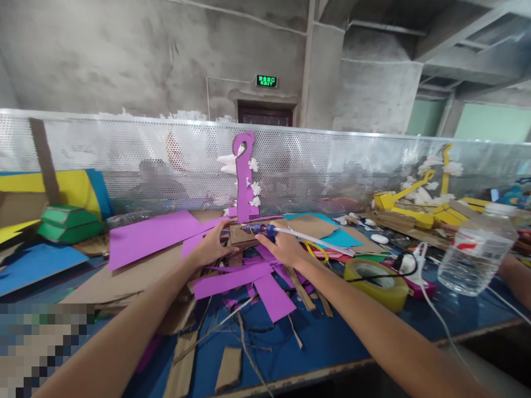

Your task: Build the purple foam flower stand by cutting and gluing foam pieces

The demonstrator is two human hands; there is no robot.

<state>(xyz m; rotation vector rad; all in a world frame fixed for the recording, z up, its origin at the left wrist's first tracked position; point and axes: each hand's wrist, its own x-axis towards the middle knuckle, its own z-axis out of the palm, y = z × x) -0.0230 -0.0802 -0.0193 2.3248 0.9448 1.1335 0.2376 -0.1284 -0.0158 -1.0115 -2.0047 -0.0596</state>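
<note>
A blue hot glue gun (258, 228) is gripped in my right hand (282, 241), its nozzle to the left and a long whitish glue stick out of its back. The nozzle is over a small brown cardboard box (244, 237). My left hand (213, 243) curves around the box's left side, thumb low and fingers high, steadying it. Just behind the box a tall purple cardboard piece (244, 190) stands upright, with a hooked top and white tufts along its sides. Whether it is joined to the box cannot be told.
Purple strips (234, 281) and cardboard scraps (229, 369) litter the blue table. At right are a tape roll (394, 293), a power strip (422, 288), a water bottle (470, 260) and yellow cardboard shapes (427, 215). A green cardboard form (70, 224) sits left. A perforated metal screen (315, 166) runs behind.
</note>
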